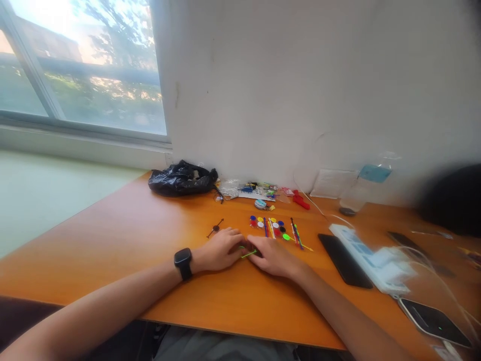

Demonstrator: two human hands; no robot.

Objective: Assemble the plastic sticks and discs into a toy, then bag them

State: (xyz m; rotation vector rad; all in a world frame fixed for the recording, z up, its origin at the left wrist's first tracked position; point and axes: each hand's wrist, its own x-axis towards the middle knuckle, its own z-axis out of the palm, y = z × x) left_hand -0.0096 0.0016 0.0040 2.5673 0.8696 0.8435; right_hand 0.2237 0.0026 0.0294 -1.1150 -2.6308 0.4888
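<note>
Grip: left hand (220, 249), right hand (274, 255), stick (248, 254) crosswise

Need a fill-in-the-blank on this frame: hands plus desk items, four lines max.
1. The left hand and right hand meet on a thin stick coloured ____.
2. The smartwatch sits on the ____ wrist.
3. The crumpled plastic bag near the wall is ____ in colour.
4. The dark phone lies flat on the table to the ____ of both hands.

Missing words: green; left; black; right.
</note>
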